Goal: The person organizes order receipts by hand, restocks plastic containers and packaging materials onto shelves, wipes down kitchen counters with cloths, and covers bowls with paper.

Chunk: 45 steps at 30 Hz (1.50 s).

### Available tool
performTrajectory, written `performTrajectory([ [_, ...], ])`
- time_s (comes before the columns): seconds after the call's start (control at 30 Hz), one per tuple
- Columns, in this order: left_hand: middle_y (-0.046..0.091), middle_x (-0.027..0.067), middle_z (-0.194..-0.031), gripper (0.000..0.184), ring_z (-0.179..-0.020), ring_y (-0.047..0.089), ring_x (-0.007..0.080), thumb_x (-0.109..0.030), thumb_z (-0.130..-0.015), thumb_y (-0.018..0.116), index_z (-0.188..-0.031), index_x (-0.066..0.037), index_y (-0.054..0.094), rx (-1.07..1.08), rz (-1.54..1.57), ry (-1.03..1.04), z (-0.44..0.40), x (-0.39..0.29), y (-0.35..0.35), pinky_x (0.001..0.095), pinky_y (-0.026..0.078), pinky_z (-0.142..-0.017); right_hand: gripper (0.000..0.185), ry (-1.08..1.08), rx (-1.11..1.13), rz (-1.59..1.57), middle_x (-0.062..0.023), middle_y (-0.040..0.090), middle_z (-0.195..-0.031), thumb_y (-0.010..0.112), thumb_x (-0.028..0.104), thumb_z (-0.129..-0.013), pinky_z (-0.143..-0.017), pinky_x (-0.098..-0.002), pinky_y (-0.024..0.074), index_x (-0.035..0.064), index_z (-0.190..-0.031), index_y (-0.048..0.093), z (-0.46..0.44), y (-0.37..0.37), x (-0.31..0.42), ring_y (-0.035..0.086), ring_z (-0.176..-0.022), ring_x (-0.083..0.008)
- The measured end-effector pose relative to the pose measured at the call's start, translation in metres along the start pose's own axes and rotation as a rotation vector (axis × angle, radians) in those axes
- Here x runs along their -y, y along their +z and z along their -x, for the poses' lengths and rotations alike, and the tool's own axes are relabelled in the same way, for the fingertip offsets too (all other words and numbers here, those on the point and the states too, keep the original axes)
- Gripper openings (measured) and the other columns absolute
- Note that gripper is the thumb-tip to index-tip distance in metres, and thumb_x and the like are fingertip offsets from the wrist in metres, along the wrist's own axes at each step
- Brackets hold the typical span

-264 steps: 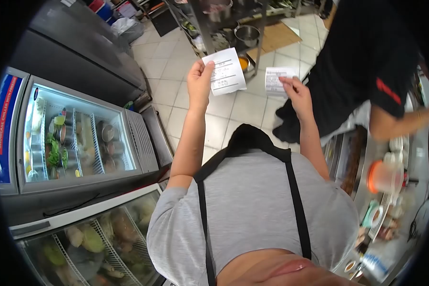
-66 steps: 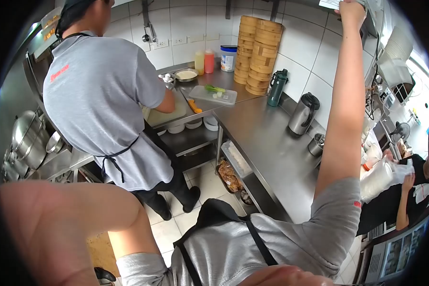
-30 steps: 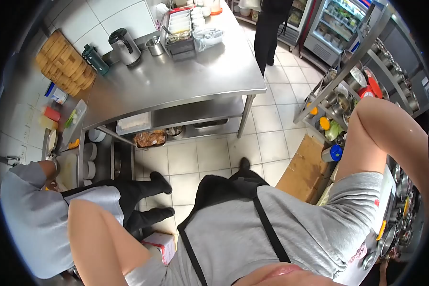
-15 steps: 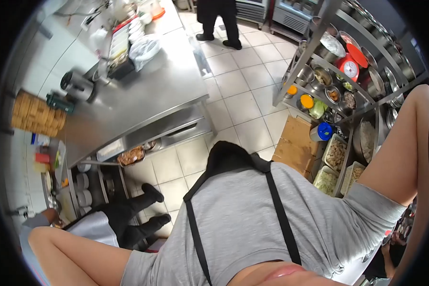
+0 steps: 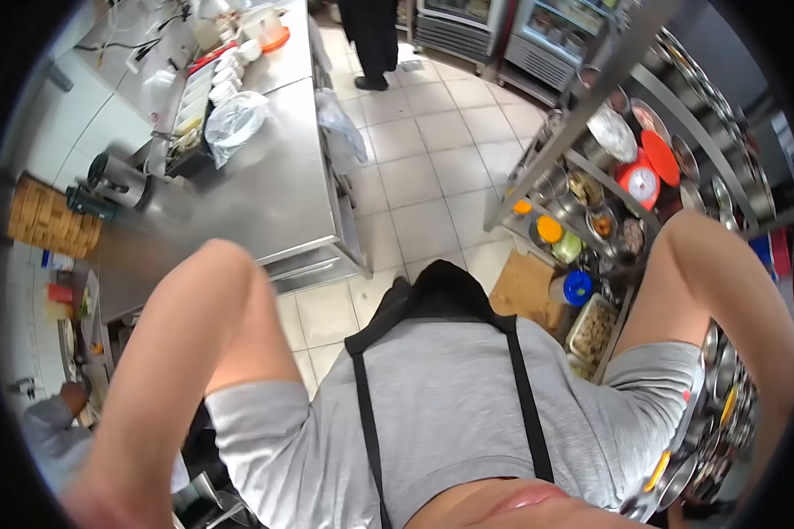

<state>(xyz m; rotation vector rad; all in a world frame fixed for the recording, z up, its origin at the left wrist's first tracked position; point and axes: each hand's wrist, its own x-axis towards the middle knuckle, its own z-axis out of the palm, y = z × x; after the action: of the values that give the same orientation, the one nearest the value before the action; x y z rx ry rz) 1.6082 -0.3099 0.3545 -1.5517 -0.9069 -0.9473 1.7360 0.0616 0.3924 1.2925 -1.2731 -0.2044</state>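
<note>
Both my arms are bent and raised, with the elbows forward. My left forearm (image 5: 163, 353) runs back past the steel counter (image 5: 282, 194) to the lower left edge, where it blurs, and the hand does not show. My right forearm (image 5: 750, 300) reaches to the right edge, beside the steel shelving rack (image 5: 573, 123); that hand is also out of view. What either hand holds or touches cannot be seen. I wear a grey T-shirt (image 5: 441, 397) and a black apron (image 5: 437, 295).
On the counter are a plastic bag (image 5: 236, 123) and a black container (image 5: 185, 159). The rack holds pots, a red kitchen scale (image 5: 640, 185) and a blue-lidded container (image 5: 575, 288). Flattened cardboard (image 5: 525, 291) lies beside it. One person (image 5: 375, 40) stands ahead, another (image 5: 53, 432) at lower left.
My left arm has swung up and forward, its elbow now over the counter's edge. The right elbow has shifted inward and lower in view. The view has turned slightly; the person ahead appears farther left.
</note>
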Motion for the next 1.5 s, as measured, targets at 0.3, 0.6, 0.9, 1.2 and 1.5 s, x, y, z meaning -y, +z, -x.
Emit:
performTrajectory([
  [0.3, 0.056, -0.0066, -0.114, 0.025, -0.09, 0.057, 0.007, -0.027, -0.092, 0.045, -0.114, -0.022, 0.056, -0.035, -0.2, -0.255, 0.086, 0.177, 0.077, 0.0196, 0.043, -0.082, 0.024, 0.015, -0.112, -0.055, -0.0171, 0.056, -0.107, 0.045, 0.015, -0.092, -0.083, -0.035, 0.0496, 0.0001, -0.11, 0.049, 0.11, 0.096, -0.115, 0.057, -0.096, -0.0259],
  [0.6, 0.056, -0.0077, -0.113, 0.025, -0.092, 0.057, 0.0066, -0.025, -0.092, 0.045, -0.115, -0.023, 0.056, -0.152, -0.126, -0.174, 0.136, 0.349, 0.144, 0.0193, 0.043, -0.082, 0.025, 0.045, -0.228, -0.011, -0.0164, 0.057, -0.107, 0.046, 0.014, -0.091, -0.082, -0.034, 0.0501, 0.0003, -0.112, 0.049, 0.195, 0.183, -0.21, 0.058, -0.095, -0.0248],
  [0.9, 0.057, -0.0087, -0.113, 0.025, -0.094, 0.056, 0.0063, -0.022, -0.093, 0.044, -0.115, -0.024, 0.056, -0.189, -0.1, -0.055, 0.178, 0.452, 0.225, 0.019, 0.043, -0.081, 0.026, 0.016, -0.269, -0.03, -0.0157, 0.057, -0.107, 0.047, 0.013, -0.091, -0.081, -0.033, 0.0505, 0.0004, -0.114, 0.048, 0.299, 0.238, -0.286, 0.059, -0.094, -0.0237],
  [1.2, 0.057, -0.0097, -0.112, 0.026, -0.096, 0.056, 0.0059, -0.02, -0.093, 0.043, -0.116, -0.025, 0.055, -0.18, -0.347, 0.047, 0.176, 0.522, 0.299, 0.0187, 0.043, -0.081, 0.028, 0.115, -0.382, -0.174, -0.015, 0.058, -0.106, 0.048, 0.012, -0.091, -0.08, -0.032, 0.0509, 0.0006, -0.116, 0.047, 0.427, 0.293, -0.392, 0.059, -0.092, -0.0226],
  [1.5, 0.059, -0.0054, -0.092, 0.019, -0.077, 0.052, 0.0043, -0.017, -0.084, 0.048, -0.099, -0.022, 0.06, -0.312, -0.716, 0.39, 0.265, 0.571, 0.307, 0.0176, 0.041, -0.065, 0.03, 0.248, -0.677, -0.484, -0.0144, 0.058, -0.106, 0.049, 0.011, -0.09, -0.08, -0.0312, 0.0512, 0.0007, -0.118, 0.047, 0.547, 0.399, -0.475, 0.06, -0.091, -0.0216],
])
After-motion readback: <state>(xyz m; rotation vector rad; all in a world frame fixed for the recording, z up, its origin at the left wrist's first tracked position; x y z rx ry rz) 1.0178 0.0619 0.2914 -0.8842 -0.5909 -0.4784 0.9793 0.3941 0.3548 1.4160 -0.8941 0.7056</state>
